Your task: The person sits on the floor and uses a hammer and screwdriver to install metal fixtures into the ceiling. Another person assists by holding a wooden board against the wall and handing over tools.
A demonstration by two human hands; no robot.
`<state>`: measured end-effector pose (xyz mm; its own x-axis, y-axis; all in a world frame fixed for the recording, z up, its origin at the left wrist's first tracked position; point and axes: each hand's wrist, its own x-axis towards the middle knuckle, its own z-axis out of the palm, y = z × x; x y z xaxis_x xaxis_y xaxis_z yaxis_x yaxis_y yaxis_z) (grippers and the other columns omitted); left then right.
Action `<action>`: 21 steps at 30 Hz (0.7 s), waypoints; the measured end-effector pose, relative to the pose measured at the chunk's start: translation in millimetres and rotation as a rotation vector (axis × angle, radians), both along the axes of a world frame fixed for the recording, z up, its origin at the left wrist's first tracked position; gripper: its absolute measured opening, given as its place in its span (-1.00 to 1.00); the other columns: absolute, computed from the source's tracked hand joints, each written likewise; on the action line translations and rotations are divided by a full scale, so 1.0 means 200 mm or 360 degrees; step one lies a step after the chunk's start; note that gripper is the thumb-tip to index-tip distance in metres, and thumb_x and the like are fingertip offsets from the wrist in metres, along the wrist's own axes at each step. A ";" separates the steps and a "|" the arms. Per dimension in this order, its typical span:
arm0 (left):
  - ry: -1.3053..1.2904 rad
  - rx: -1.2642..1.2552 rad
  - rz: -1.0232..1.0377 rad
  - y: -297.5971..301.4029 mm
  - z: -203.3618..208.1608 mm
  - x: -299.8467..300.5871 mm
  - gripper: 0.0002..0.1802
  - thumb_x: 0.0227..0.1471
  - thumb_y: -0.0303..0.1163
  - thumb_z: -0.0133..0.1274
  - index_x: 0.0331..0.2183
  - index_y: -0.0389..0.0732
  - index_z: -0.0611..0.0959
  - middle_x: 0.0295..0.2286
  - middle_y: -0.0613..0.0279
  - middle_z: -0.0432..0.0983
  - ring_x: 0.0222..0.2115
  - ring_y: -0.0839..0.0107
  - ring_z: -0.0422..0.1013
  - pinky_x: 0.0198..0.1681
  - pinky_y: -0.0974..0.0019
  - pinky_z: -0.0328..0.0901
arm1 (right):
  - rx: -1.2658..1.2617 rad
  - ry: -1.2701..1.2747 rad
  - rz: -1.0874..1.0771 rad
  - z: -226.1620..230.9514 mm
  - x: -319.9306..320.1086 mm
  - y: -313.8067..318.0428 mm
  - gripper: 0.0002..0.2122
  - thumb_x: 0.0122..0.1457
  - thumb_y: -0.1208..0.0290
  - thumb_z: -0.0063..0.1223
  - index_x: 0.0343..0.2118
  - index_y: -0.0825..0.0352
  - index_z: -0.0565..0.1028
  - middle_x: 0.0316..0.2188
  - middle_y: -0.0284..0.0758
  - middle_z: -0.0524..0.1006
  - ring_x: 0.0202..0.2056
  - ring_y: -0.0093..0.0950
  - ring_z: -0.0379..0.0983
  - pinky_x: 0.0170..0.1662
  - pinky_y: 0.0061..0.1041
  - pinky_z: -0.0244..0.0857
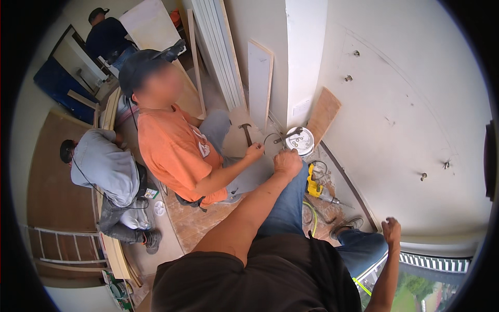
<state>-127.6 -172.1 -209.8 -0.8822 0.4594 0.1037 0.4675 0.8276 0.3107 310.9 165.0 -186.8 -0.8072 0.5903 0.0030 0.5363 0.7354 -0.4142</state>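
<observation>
My left hand [288,163] is closed beside a white bucket [306,152]; whatever its fingers hold, if anything, is hidden. On the bucket's top lie several metal washers or rings, and a dark wrench [294,133] reaches across its edge. Over by my bent right knee, my right hand [391,230] is raised with its fingers curled in, and nothing shows in them. A co-worker in an orange shirt [169,148] crouches to my left. That person's hand [254,151] is at the handle of a claw hammer [247,134].
A yellow power drill [318,186] with a long bit lies on the dusty floor near a yellow-green hose [313,216]. Metal anchors [423,177] stick out of the white wall at right. A wooden board [323,112] leans behind the bucket. Two other people are at the left.
</observation>
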 end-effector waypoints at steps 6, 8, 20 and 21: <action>0.0074 -0.0049 -0.0014 0.00 0.01 0.00 -0.70 0.08 -0.20 0.10 -0.28 -0.21 0.73 -0.32 0.01 0.67 -0.24 0.02 0.60 -0.22 -0.05 0.49 | -0.0035 0.0114 -0.0431 -0.19 0.17 -0.11 -0.62 0.31 0.19 0.14 -0.16 0.53 0.60 -0.31 0.10 0.62 -0.27 0.06 0.58 -0.15 -0.11 0.42; 0.0075 -0.0069 -0.0018 0.00 0.01 0.00 -0.70 0.08 -0.21 0.09 -0.28 -0.21 0.74 -0.31 0.00 0.67 -0.24 0.02 0.61 -0.21 -0.05 0.49 | -0.0120 0.0056 -0.0517 -0.16 0.16 -0.11 -0.56 0.34 0.12 0.12 -0.11 0.54 0.60 -0.26 0.14 0.63 -0.21 0.04 0.60 -0.10 -0.14 0.44; 0.0081 -0.0078 0.0068 0.00 0.01 0.03 -0.70 0.13 -0.22 0.03 -0.27 -0.20 0.74 -0.25 0.01 0.67 -0.23 0.03 0.61 -0.19 -0.03 0.50 | -0.0087 0.0082 -0.0502 -0.13 0.16 -0.15 -0.55 0.28 0.10 0.16 -0.19 0.54 0.61 -0.32 0.12 0.62 -0.24 0.06 0.58 -0.11 -0.12 0.41; 0.0094 -0.0071 0.0082 -0.01 -0.01 0.02 -0.70 0.12 -0.23 0.03 -0.29 -0.20 0.74 -0.25 0.01 0.67 -0.23 0.02 0.61 -0.19 -0.03 0.50 | -0.0102 0.0065 -0.0496 -0.13 0.16 -0.16 -0.56 0.28 0.11 0.16 -0.20 0.53 0.62 -0.32 0.11 0.62 -0.24 0.06 0.58 -0.11 -0.11 0.41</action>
